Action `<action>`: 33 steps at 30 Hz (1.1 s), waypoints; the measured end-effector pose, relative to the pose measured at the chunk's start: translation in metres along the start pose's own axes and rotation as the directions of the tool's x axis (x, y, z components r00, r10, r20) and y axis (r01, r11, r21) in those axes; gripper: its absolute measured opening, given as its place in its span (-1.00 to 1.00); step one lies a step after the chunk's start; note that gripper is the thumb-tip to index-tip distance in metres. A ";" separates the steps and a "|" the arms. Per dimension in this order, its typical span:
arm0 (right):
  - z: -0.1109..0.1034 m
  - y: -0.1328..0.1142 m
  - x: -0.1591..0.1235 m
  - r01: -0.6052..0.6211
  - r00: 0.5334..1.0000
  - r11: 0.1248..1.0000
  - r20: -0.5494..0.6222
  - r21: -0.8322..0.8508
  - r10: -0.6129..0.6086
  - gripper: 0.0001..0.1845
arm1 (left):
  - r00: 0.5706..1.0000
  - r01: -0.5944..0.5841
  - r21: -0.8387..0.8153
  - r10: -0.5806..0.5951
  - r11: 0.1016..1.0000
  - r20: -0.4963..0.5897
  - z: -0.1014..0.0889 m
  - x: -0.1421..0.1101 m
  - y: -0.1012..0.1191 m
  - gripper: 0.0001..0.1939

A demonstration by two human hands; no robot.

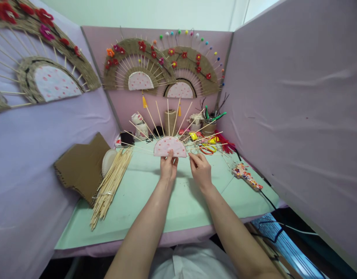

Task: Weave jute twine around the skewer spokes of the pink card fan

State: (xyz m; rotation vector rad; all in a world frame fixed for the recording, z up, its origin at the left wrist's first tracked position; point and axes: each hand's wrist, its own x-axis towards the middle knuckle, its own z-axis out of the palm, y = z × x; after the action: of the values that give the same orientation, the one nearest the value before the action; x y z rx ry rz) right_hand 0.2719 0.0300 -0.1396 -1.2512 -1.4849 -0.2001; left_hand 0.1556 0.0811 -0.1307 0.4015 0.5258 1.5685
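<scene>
A pink half-round fan base (169, 147) with several thin wooden sticks radiating from it stands upright over the green table top (143, 201). My left hand (168, 167) pinches its lower edge at the middle, fingers closed on it. My right hand (200, 169) sits just to the right, fingertips closed on the base's right corner or a stick there.
A bundle of wooden skewers (110, 186) lies at left beside brown cardboard (79, 164) and a white paper plate (108, 162). A patterned glue gun (246, 176) lies at right. Twine spool (170, 121), cup with pliers (210, 123) and red trimmings stand behind. Finished fans hang on the pink walls.
</scene>
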 end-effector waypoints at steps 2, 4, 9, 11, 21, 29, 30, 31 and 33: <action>0.000 0.000 -0.001 -0.003 1.000 1.000 0.004 0.003 0.003 -0.70 | 1.000 0.001 -0.005 -0.001 1.000 -0.007 0.001 -0.001 0.000 -0.66; 0.001 -0.001 -0.002 -0.004 1.000 1.000 0.006 0.015 0.004 -0.70 | 1.000 0.001 -0.010 -0.001 1.000 -0.014 0.002 -0.001 0.001 -0.67; 0.002 -0.003 -0.004 0.006 1.000 0.999 0.009 0.038 -0.007 -0.71 | 1.000 -0.015 -0.011 0.015 1.000 -0.018 0.002 -0.002 0.001 -0.69; 0.002 -0.003 -0.005 0.010 1.000 0.999 0.006 0.048 -0.011 -0.71 | 1.000 -0.015 -0.009 0.014 1.000 -0.021 0.002 -0.001 0.001 -0.70; 0.001 -0.006 -0.006 -0.001 1.000 0.997 0.006 0.078 0.001 -0.73 | 0.999 -0.023 -0.005 0.023 1.000 -0.024 0.001 -0.001 0.000 -0.70; 0.001 -0.008 -0.007 -0.013 1.000 0.997 0.023 0.078 0.011 -0.73 | 0.999 -0.019 -0.013 0.019 1.000 -0.031 0.004 -0.003 0.002 -0.72; 0.001 -0.008 -0.007 -0.014 1.000 0.997 0.027 0.077 0.012 -0.72 | 0.999 -0.019 -0.013 0.019 1.000 -0.030 0.004 -0.003 0.002 -0.72; 0.001 -0.008 -0.007 -0.015 0.999 0.997 0.030 0.075 0.013 -0.72 | 0.999 -0.019 -0.012 0.019 1.000 -0.029 0.004 -0.003 0.002 -0.72; 0.001 -0.009 -0.007 -0.011 0.999 0.997 0.034 0.075 0.008 -0.72 | 0.999 -0.017 -0.013 0.016 1.000 -0.030 0.005 -0.004 0.002 -0.72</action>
State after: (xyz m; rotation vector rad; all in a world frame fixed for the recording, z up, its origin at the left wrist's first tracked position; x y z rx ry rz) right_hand 0.2632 0.0230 -0.1416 -1.2063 -1.5012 -0.1164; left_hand 0.1567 0.0778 -0.1255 0.3739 0.5358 1.5953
